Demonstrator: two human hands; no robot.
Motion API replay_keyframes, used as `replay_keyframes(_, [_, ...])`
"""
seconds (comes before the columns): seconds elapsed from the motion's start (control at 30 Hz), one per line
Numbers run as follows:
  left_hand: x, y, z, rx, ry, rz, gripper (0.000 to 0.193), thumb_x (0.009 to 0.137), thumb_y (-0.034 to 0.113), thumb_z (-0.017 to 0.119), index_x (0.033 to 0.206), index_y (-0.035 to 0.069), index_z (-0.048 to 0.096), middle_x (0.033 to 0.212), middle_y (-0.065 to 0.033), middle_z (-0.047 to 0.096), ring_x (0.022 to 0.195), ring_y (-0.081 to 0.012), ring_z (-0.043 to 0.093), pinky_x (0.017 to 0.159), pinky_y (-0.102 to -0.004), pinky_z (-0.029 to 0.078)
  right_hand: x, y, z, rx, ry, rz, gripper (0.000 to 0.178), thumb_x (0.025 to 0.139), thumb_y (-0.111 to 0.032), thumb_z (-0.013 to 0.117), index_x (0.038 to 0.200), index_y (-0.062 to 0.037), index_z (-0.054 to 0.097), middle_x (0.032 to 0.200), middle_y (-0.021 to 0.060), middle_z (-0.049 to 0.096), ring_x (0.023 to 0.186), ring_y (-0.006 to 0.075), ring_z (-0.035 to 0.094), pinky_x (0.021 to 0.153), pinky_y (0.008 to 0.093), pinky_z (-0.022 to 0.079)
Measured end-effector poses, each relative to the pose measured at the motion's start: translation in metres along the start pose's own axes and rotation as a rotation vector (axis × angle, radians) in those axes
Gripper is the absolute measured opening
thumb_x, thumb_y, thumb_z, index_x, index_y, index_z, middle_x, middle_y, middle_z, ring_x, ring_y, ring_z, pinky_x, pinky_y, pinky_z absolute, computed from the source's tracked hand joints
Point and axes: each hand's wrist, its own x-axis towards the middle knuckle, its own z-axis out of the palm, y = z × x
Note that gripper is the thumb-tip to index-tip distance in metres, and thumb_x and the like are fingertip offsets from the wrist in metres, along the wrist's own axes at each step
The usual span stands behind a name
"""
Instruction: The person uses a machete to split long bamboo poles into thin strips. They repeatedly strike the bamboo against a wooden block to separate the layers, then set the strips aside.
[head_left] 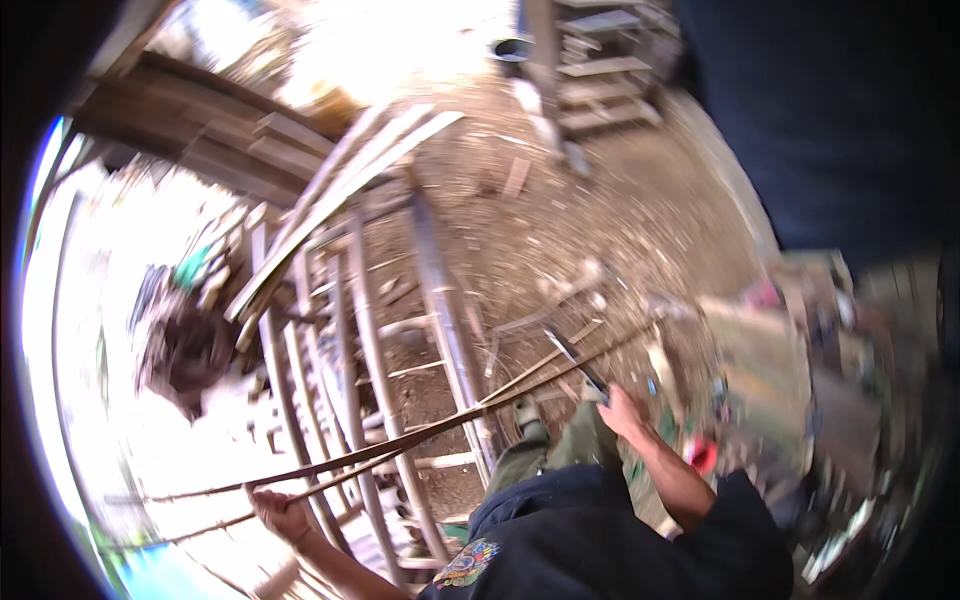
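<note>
At the lower left my left hand [280, 514] is closed round a long thin bamboo strip [345, 477]. A second, darker strip [330, 464] runs just above that hand, and both slant up to the right across my front. My right hand [622, 413], right of the middle, grips the dark handle of a long knife [563, 346]. Its narrow blade points up and left, near the strips' far part. Blur hides whether the blade touches them.
Under the strips stands a slatted bamboo frame [365, 300], with pale planks [345, 190] leaning across its far end. Stacked boards [215, 130] lie at the far left. Cardboard [755, 370] and a red object [703, 456] are at the right. Scraps litter the dirt floor [480, 200].
</note>
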Motion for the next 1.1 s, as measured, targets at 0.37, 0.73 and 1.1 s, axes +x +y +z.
replay_keyframes(0.37, [-0.086, -0.132, -0.256, -0.338, 1.146, -0.179, 0.037, 0.100, 0.039, 0.044, 0.073, 0.013, 0.041, 0.062, 0.0027, 0.029, 0.042, -0.0115, 0.023, 0.036, -0.0227, 0.024, 0.103, -0.300, -0.027, -0.432, -0.344, -0.426, 0.032, 0.082, -0.024, 0.065, 0.100, 0.0026, 0.065, 0.101, 0.0244, 0.068, 0.096, 0.0365, 0.067, 0.084, 0.0440, 0.053])
replay_keyframes(0.73, [-0.025, -0.042, 0.042, -0.399, 0.298, 0.344, 0.015, 0.092, 0.014, 0.042, 0.102, 0.007, 0.050, 0.060, 0.0024, 0.031, 0.046, -0.0075, 0.030, 0.037, -0.0207, 0.021, 0.070, -0.239, -0.064, 0.296, -0.273, -0.247, 0.035, 0.085, -0.033, 0.067, 0.097, -0.0003, 0.059, 0.074, 0.0134, 0.062, 0.067, 0.0257, 0.063, 0.064, 0.0384, 0.050])
replay_keyframes(1.1, [-0.103, -0.203, 0.381, -0.224, -0.534, 0.204, 0.017, 0.087, 0.019, 0.047, 0.095, 0.006, 0.052, 0.061, -0.0003, 0.042, 0.041, -0.0071, 0.031, 0.032, -0.0212, 0.023, 0.000, 0.095, -0.093, 0.418, 0.321, 0.171, 0.017, 0.091, -0.017, 0.063, 0.093, -0.0037, 0.053, 0.059, 0.0008, 0.050, 0.043, 0.0106, 0.049, 0.038, 0.0270, 0.039])
